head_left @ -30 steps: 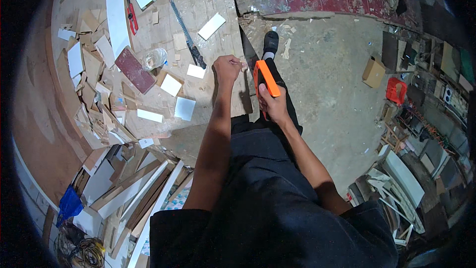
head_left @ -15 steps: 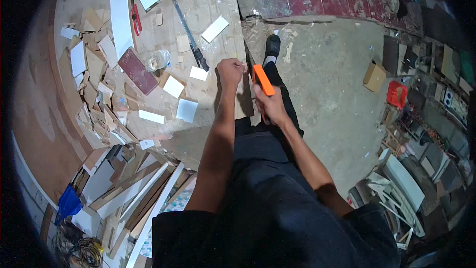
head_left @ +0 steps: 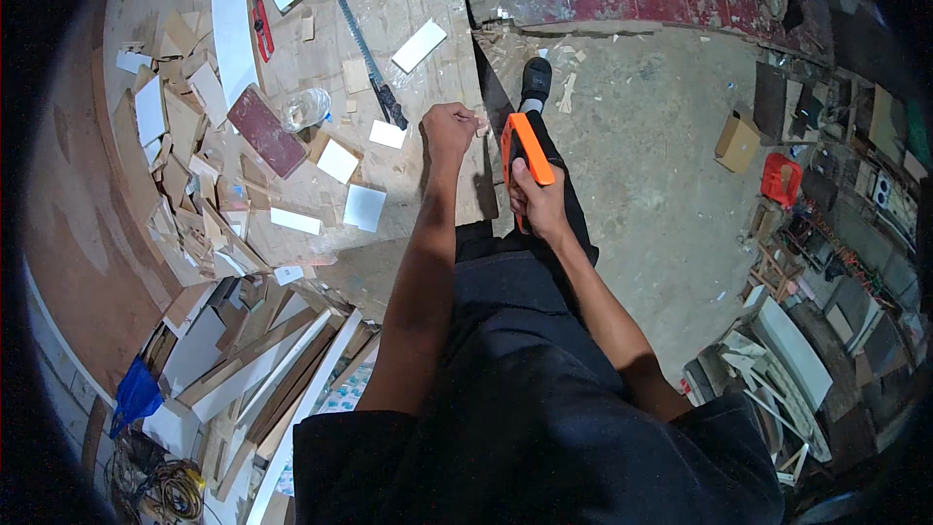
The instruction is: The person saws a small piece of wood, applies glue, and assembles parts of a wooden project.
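My right hand [head_left: 540, 202] is wrapped round the orange and black handle [head_left: 530, 151] of a handsaw, just off the right edge of the wooden worktable [head_left: 389, 253]. Its dark blade [head_left: 498, 87] points away from me along that edge. On the tabletop by the edge rests my left hand [head_left: 449, 129], fingers curled in. Something small and pale shows at its fingertips, too small to name. Left of that hand lie a white rectangular offcut [head_left: 388, 134] and a long narrow tool with a black handle [head_left: 390, 107].
Scrap boards [head_left: 185, 126] clutter the table's left side, near a maroon board [head_left: 267, 131], a clear plastic container [head_left: 307, 111] and a red-handled tool [head_left: 261, 27]. Long boards [head_left: 272, 360] lean at lower left. Across the floor are a cardboard box [head_left: 739, 142] and a red crate [head_left: 780, 181].
The saw handle has shifted slightly right and turned, showing more of the blade's flat side. My left hand stays at the table edge. The whole view has moved a little.
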`<state>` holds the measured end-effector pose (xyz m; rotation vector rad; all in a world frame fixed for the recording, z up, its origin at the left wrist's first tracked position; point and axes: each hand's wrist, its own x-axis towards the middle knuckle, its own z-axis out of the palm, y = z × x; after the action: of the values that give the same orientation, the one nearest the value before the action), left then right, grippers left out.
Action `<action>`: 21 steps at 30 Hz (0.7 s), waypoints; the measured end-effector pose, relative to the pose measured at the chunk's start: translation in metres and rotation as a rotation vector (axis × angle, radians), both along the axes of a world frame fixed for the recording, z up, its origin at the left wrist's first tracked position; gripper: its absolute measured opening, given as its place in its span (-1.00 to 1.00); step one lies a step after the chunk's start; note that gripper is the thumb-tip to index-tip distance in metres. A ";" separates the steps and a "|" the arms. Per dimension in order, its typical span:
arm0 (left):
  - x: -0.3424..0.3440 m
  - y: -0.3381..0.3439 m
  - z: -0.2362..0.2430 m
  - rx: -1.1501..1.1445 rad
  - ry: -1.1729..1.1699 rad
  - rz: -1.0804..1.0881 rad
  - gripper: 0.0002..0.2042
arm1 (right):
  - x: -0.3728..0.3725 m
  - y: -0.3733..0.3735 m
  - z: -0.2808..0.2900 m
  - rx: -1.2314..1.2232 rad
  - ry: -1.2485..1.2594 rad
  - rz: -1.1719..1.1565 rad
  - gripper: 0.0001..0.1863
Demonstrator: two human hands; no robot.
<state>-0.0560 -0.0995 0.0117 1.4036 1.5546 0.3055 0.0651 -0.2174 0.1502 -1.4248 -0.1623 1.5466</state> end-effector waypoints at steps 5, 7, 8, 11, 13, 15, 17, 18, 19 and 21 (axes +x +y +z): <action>-0.002 0.001 0.001 -0.012 -0.025 0.017 -0.88 | 0.006 0.011 -0.003 -0.006 0.028 0.028 -0.65; -0.001 -0.002 0.003 0.009 -0.017 -0.012 -0.90 | 0.007 0.009 -0.004 -0.019 0.073 0.040 -0.64; -0.001 -0.003 0.002 0.032 -0.009 -0.038 -0.91 | 0.004 0.005 -0.003 -0.022 0.030 0.066 -0.63; -0.005 0.002 -0.008 -0.008 -0.065 0.018 -0.90 | 0.006 0.019 -0.011 -0.008 -0.062 0.109 -0.60; 0.000 -0.005 -0.004 -0.011 -0.083 0.005 -0.91 | 0.014 0.029 -0.019 -0.017 0.015 0.054 -0.60; -0.003 0.001 0.002 -0.003 -0.082 0.019 -0.91 | 0.002 0.014 -0.002 -0.045 -0.012 0.053 -0.63; -0.005 0.001 0.005 0.012 -0.064 -0.010 -0.96 | -0.002 0.007 0.011 -0.045 0.083 0.006 -0.64; -0.007 0.001 0.007 0.011 -0.062 -0.011 -0.96 | -0.005 0.012 0.002 -0.046 0.085 0.005 -0.64; -0.001 0.005 0.008 -0.001 -0.063 -0.021 -0.96 | -0.002 0.024 -0.011 -0.018 0.048 0.004 -0.63; 0.008 0.004 0.005 -0.010 -0.061 -0.032 -0.95 | 0.004 0.029 -0.018 0.012 0.013 0.002 -0.63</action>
<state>-0.0485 -0.0953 0.0165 1.3974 1.4803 0.3178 0.0695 -0.1887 0.1319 -1.4052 -0.1645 1.5538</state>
